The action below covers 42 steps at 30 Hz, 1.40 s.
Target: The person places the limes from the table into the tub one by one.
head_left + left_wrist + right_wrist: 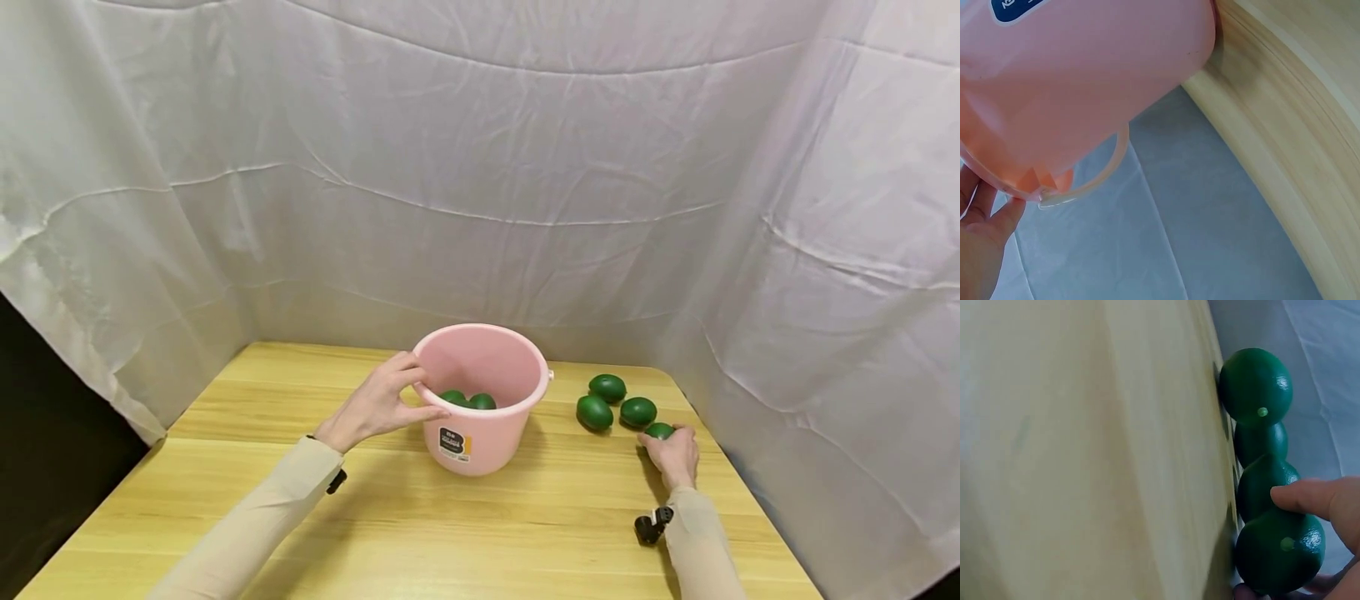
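A pink bucket point(480, 437) with a label on its front stands on the table, and green avocados point(482, 402) lie inside it. My left hand point(382, 402) holds the bucket's rim at its left side; the left wrist view shows the fingers point(1007, 215) at the rim near the pale handle point(1107, 172). Far to the right, my right hand point(673, 457) grips a smooth dark green avocado point(1280, 553) by its sides, thumb on top in the right wrist view. Three more avocados point(638, 412) lie on the table just beyond that hand.
The light wooden table point(525, 542) ends close to the right of my right hand. Pale curtains point(480, 183) surround its back and sides. A small black camera point(651, 527) sits at my right wrist, and another black piece point(337, 482) at the left.
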Tool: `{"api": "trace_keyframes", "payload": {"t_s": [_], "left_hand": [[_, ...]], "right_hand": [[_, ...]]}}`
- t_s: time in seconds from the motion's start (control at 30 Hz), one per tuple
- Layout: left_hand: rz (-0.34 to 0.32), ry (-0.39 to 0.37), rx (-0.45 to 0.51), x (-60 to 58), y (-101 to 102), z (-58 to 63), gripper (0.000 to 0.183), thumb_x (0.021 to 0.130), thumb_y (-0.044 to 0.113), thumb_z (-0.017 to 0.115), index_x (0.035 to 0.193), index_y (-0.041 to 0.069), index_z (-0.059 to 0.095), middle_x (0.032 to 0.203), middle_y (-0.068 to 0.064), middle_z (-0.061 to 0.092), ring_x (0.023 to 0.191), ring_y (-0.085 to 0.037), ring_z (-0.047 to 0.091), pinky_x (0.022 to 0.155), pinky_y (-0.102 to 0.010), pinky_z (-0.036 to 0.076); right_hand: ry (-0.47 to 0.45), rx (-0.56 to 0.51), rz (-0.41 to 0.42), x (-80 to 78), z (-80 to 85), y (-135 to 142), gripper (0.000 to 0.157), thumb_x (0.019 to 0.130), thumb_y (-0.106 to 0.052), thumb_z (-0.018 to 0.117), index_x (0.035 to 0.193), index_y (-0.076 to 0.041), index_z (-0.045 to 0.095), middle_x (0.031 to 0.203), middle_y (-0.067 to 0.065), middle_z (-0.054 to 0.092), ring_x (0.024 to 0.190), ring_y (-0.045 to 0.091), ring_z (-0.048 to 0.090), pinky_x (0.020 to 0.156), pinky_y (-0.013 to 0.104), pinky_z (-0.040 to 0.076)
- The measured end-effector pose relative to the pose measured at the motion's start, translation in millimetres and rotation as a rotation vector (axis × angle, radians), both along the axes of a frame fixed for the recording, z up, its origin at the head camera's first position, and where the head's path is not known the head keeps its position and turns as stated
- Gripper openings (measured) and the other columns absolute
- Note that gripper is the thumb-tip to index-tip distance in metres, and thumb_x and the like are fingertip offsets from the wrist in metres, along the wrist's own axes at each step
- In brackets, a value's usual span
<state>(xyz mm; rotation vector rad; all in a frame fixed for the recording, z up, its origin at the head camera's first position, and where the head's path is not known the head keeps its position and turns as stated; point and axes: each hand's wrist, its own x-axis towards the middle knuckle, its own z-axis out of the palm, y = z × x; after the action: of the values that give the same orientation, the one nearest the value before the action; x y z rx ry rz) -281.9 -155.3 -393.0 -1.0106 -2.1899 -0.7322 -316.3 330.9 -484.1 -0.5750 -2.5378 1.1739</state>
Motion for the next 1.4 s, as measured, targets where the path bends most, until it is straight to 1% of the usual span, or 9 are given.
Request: {"api": "trace_keyframes", "payload": {"t_s": [0.23, 0.37, 0.47, 0.7, 0.83, 0.97, 1.07, 1.23, 1.4], "left_hand": [[-0.017, -0.037, 0.039, 0.6, 1, -1.2, 0.04, 0.071, 0.046, 0.086, 0.095, 0.018, 0.07, 0.11, 0.004, 0.065, 0.109, -0.021, 0.059, 0.095, -0.04, 0.051], [-0.022, -0.053, 0.064, 1.0, 1, -2.4, 0.041, 0.071, 0.046, 0.086, 0.098, 0.019, 0.071, 0.116, 0.004, 0.065, 0.114, -0.021, 0.058, 0.099, -0.041, 0.05], [-0.024, -0.042, 0.076, 1.4, 2, -3.0, 0.039, 0.07, 0.045, 0.087, 0.095, 0.02, 0.07, 0.116, 0.004, 0.065, 0.114, -0.02, 0.058, 0.099, -0.042, 0.05], [-0.004, -0.064, 0.088, 2.8, 2, -3.1, 0.038, 0.068, 0.046, 0.087, 0.089, 0.021, 0.069, 0.111, 0.006, 0.064, 0.113, -0.019, 0.058, 0.098, -0.042, 0.051], [0.003, -0.076, 0.093, 2.8, 2, -2.8, 0.038, 0.068, 0.046, 0.088, 0.089, 0.02, 0.069, 0.11, 0.005, 0.065, 0.112, -0.02, 0.058, 0.098, -0.043, 0.05], [0.005, -0.075, 0.102, 1.1, 3, -2.4, 0.039, 0.067, 0.046, 0.088, 0.089, 0.02, 0.07, 0.109, 0.004, 0.066, 0.11, -0.023, 0.06, 0.097, -0.044, 0.051], [-0.004, -0.1, 0.126, 0.9, 3, -3.0, 0.038, 0.066, 0.044, 0.089, 0.086, 0.019, 0.071, 0.105, 0.002, 0.066, 0.11, -0.028, 0.061, 0.097, -0.045, 0.05], [-0.026, -0.151, 0.173, 0.9, 3, -5.0, 0.037, 0.064, 0.041, 0.091, 0.086, 0.018, 0.073, 0.105, 0.002, 0.068, 0.114, -0.031, 0.061, 0.101, -0.046, 0.049], [-0.033, -0.146, 0.184, 0.7, 1, -3.3, 0.035, 0.064, 0.037, 0.092, 0.087, 0.018, 0.074, 0.105, 0.001, 0.069, 0.114, -0.033, 0.061, 0.101, -0.049, 0.048]], "right_hand": [[0.069, -0.014, -0.023, -1.2, -2.1, 2, 0.07, 0.084, -0.024, 0.067, 0.141, 0.005, 0.038, 0.131, 0.034, 0.046, 0.117, 0.049, 0.043, 0.097, 0.061, 0.04], [0.137, -0.072, -0.078, -4.3, -2.3, 5, 0.066, 0.085, -0.025, 0.067, 0.142, 0.0, 0.043, 0.133, 0.031, 0.047, 0.119, 0.047, 0.043, 0.096, 0.059, 0.041], [0.196, -0.132, -0.122, -6.7, -0.8, 6, 0.061, 0.086, -0.025, 0.067, 0.14, -0.005, 0.047, 0.133, 0.028, 0.049, 0.119, 0.044, 0.043, 0.092, 0.054, 0.043], [0.266, -0.272, -0.165, -8.2, 6.3, 4, 0.073, 0.082, -0.034, 0.076, 0.142, -0.011, 0.043, 0.138, 0.022, 0.047, 0.12, 0.037, 0.047, 0.095, 0.048, 0.044], [0.296, -0.381, -0.147, -9.1, 13.0, -1, 0.068, 0.078, -0.031, 0.082, 0.137, -0.017, 0.05, 0.135, 0.013, 0.047, 0.113, 0.025, 0.049, 0.085, 0.029, 0.047], [0.351, -0.514, -0.112, -10.1, 20.5, -10, 0.058, 0.077, -0.018, 0.084, 0.128, -0.023, 0.057, 0.124, 0.003, 0.045, 0.104, 0.015, 0.048, 0.07, 0.014, 0.049], [0.383, -0.557, -0.067, -9.8, 25.6, -16, 0.056, 0.076, -0.013, 0.083, 0.125, -0.026, 0.06, 0.118, 0.0, 0.045, 0.1, 0.014, 0.049, 0.066, 0.012, 0.05], [0.401, -0.539, -0.005, -7.1, 35.2, -29, 0.056, 0.076, -0.018, 0.085, 0.125, -0.027, 0.059, 0.116, -0.003, 0.045, 0.097, 0.014, 0.05, 0.067, 0.014, 0.049], [0.404, -0.548, 0.11, -7.1, 49.8, -47, 0.058, 0.077, -0.024, 0.085, 0.128, -0.023, 0.058, 0.114, -0.004, 0.048, 0.095, 0.013, 0.054, 0.069, 0.017, 0.051]]}}
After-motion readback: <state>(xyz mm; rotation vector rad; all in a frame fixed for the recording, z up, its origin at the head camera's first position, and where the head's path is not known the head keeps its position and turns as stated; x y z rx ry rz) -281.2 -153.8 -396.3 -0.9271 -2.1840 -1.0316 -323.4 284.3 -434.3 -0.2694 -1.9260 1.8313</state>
